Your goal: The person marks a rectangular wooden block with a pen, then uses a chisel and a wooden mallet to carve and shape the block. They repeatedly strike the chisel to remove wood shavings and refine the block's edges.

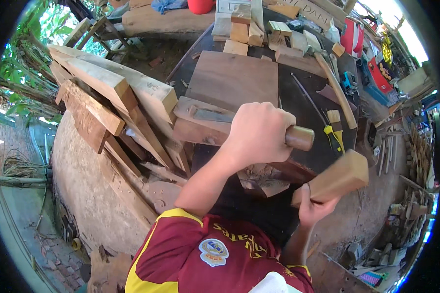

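Note:
My left hand (264, 132) is closed around a round wooden handle whose end (300, 138) sticks out past my fist. Under and left of that fist lies a long wooden body with a slot and a flat grey piece, looking like a wooden hand plane (200, 127); my fist hides where handle and body meet. Lower right, my right hand (318, 207) grips a pale rectangular wood block (340, 178), tilted upward, with the thumb on its near side. Beyond the plane, a broad brown board (234, 80) rests on the dark tabletop (298, 105).
Right of the board lie a long wooden-handled hammer (335, 88), a brush (335, 119) and a yellow-and-black tool (331, 139). Several wood blocks (239, 31) are piled at the table's far end. Thick beams (127, 88) lean at the left.

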Action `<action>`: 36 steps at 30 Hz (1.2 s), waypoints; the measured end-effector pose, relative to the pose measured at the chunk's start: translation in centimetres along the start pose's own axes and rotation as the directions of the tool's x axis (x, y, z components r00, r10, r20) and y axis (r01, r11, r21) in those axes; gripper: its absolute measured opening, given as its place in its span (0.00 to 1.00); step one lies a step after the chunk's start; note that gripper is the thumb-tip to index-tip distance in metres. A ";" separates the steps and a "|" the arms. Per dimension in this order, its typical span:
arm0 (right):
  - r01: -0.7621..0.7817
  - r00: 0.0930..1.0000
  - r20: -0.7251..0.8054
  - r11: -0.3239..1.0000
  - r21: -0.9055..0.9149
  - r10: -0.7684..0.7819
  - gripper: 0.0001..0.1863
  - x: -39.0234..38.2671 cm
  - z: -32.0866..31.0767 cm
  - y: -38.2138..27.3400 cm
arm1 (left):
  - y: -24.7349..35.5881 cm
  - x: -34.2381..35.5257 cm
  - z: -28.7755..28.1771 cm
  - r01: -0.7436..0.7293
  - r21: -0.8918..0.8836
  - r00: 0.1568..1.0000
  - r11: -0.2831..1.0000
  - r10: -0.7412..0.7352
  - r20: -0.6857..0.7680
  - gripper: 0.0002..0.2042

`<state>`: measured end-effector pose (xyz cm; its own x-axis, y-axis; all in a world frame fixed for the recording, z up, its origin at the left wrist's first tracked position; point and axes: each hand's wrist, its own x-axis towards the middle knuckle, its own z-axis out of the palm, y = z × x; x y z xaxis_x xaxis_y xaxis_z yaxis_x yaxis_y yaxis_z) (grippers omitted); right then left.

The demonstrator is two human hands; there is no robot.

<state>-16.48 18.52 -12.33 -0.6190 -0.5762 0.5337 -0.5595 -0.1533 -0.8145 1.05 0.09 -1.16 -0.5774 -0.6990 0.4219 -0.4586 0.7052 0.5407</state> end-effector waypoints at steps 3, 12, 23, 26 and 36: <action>-0.045 0.999 -0.022 0.998 -0.048 0.044 0.45 -3.0 -1.7 2.2 | -0.4 -0.9 0.2 -0.062 0.038 0.995 0.997 0.059 0.075 0.08; 0.100 0.915 0.402 0.986 -0.130 -0.040 0.43 -11.8 -4.1 5.1 | 0.8 -6.1 -3.1 -0.107 -0.282 0.981 0.954 0.147 0.126 0.10; -0.225 0.786 0.555 0.962 -0.155 0.273 0.39 -7.8 -2.9 2.6 | -3.0 -8.7 -6.1 0.546 -0.009 0.752 0.838 -0.495 -0.436 0.09; -0.058 0.830 0.539 0.983 -0.177 0.145 0.43 -8.9 -3.4 5.0 | -5.5 -9.0 -6.3 0.608 0.111 0.717 0.786 -0.484 -0.502 0.10; -0.097 0.828 0.535 0.983 -0.156 0.167 0.42 -9.5 -3.7 6.5 | -6.7 -7.8 -4.5 0.612 0.058 0.708 0.789 -0.513 -0.486 0.10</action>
<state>-16.26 26.03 -21.86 -0.3109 -0.9324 0.1844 -0.5762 0.0306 -0.8167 11.63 0.28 -4.77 0.1545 -0.9142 0.3746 -0.7545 0.1356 0.6421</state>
